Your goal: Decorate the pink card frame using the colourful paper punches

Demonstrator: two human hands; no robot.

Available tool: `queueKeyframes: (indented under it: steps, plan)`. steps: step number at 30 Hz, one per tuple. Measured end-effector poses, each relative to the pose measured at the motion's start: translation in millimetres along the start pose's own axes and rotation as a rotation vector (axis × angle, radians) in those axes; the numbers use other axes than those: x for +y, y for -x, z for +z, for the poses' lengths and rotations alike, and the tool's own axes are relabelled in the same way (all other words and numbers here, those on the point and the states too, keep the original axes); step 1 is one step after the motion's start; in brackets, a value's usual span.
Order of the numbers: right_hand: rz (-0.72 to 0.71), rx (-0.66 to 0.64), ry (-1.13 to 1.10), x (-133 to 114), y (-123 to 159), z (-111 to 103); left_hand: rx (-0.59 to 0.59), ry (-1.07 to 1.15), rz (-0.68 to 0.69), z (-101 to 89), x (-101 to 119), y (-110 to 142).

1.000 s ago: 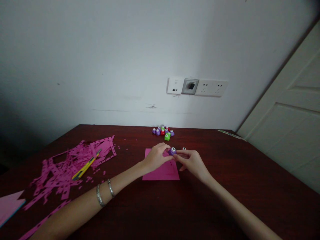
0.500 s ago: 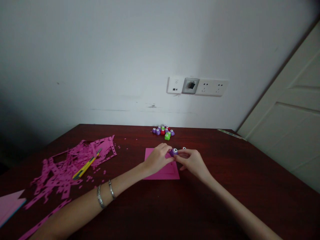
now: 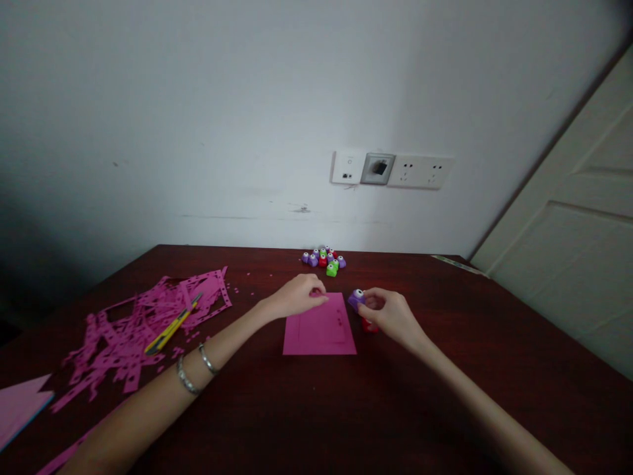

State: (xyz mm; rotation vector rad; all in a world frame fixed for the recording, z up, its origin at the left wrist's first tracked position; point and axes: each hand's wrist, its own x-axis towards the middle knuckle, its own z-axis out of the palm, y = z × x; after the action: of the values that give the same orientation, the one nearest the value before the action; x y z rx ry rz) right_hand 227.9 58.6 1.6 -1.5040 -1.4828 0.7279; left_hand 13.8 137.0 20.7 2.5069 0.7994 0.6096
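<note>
Table (image 3: pixel 277 409), dark reddish-brown, ran back to the wall (image 3: pixel 247 132). A heap of pink scraps (image 3: pixel 141 323) sprawled across it at nine o'clock from the pink sheet (image 3: pixel 316 324), which lay flat, with small dark marks near its three o'clock edge. Of the hands, the right hand (image 3: pixel 393 315) was at three o'clock from the sheet, thumb and fingers closed on the purple punch (image 3: pixel 355 301). The left hand (image 3: pixel 297 295) hung around eleven o'clock, fingers loosely curled with a narrow gap and nothing visible in them; whether it touched the paper could not be told. A yellow knife (image 3: pixel 173 328) lay on the scraps. Clustered punches (image 3: pixel 322 261) stood loose at twelve o'clock, in no container. The purple punch was just off the sheet's two o'clock edge, apart from the left hand, white-ringed top upward, too stubby for a clear long axis. A red punch (image 3: pixel 370 326) showed partly below the right hand.
</note>
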Motion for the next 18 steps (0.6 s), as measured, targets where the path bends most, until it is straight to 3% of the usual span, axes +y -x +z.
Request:
queueKeyframes:
  steps: [6, 18]
  plan:
    - [0.058, -0.116, -0.014, 4, -1, -3, -0.111, -0.135, -0.140, 0.0, -35, 8]
    - [0.184, -0.263, 0.001, -4, 2, -5, -0.264, -0.047, -0.229, 7.1, -44, 3]
